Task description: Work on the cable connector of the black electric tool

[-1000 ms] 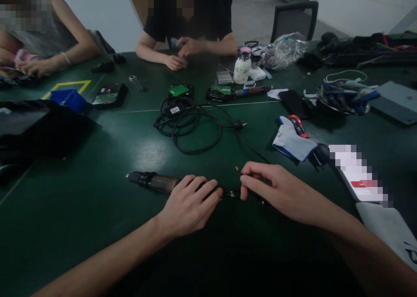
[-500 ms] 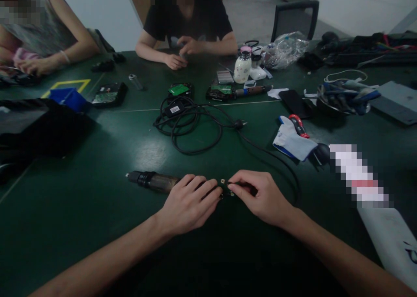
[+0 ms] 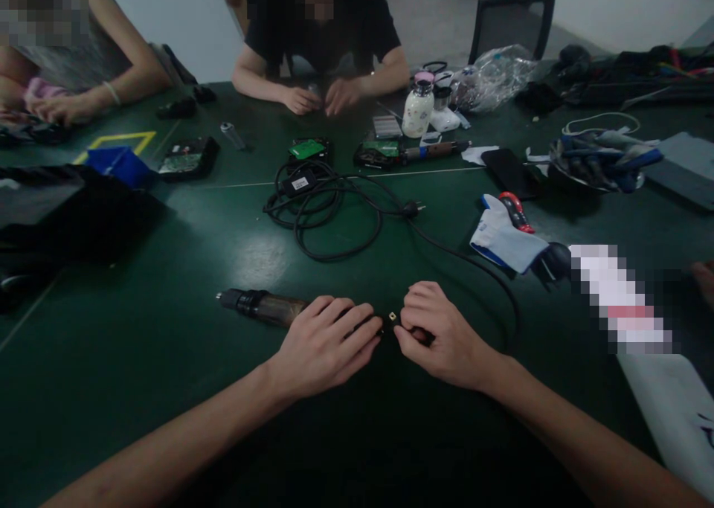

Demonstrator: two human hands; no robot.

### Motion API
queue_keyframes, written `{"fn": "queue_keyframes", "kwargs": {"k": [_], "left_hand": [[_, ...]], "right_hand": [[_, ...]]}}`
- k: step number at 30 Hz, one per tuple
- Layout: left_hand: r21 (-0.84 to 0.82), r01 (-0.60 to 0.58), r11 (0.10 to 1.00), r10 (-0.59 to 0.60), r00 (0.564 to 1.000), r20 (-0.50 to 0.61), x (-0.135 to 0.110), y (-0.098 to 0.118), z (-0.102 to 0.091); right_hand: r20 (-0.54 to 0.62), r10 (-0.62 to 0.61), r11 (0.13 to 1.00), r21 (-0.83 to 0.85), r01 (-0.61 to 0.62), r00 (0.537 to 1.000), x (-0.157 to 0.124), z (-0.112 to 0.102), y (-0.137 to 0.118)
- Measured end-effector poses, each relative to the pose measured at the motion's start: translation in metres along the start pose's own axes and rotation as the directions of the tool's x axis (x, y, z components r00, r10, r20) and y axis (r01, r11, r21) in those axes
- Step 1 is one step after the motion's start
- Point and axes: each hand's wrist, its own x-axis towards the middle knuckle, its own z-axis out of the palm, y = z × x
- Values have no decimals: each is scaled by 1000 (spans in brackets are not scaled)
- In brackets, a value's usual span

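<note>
A dark, cylindrical electric screwdriver (image 3: 268,307) lies on the green table, its bit end pointing left. My left hand (image 3: 329,341) is wrapped over its rear half from above, hiding that part. Just to the right, my right hand (image 3: 440,337) is closed, thumb and curled fingers pinching a small dark piece with a brass-coloured square end (image 3: 393,317). That end faces the rear of the screwdriver, with a narrow gap between the two hands. Most of the piece is hidden in my fingers. A black cord (image 3: 474,254) runs down behind my right hand; whether it joins the piece cannot be seen.
Ahead lie the coiled cord's adapter (image 3: 298,184) and plug (image 3: 411,209). A white-and-blue glove (image 3: 505,234), a phone (image 3: 509,172) and hard drives (image 3: 188,158) lie around. A flowered bottle (image 3: 418,110) stands farther back. Two people sit across the table.
My right hand's fingers have curled in more, and the brass-coloured end has shifted slightly right. My left hand keeps its hold. The person opposite has lowered one hand to the table.
</note>
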Motion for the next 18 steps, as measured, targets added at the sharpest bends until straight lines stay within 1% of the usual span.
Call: {"fn": "queue_keyframes", "kwargs": {"k": [6,9,14,18], "left_hand": [[-1,-3,1000,3,1000,-3,-1,0,0],[6,-11,1000,11,1000,-2,-2,0,0],[24,-54,998,53,998,24,-2,-3,-2],[35,-67,997,66,997,37,-3,-5,-3]], "right_hand": [[98,-17,999,35,14,995,0,-7,-2],[122,-22,999,27,19,992,-1,-10,-4],[125,-6,1000,12,5,992,-1,-10,-5],[74,18,999,35,-20,997,0,-7,-5]]}}
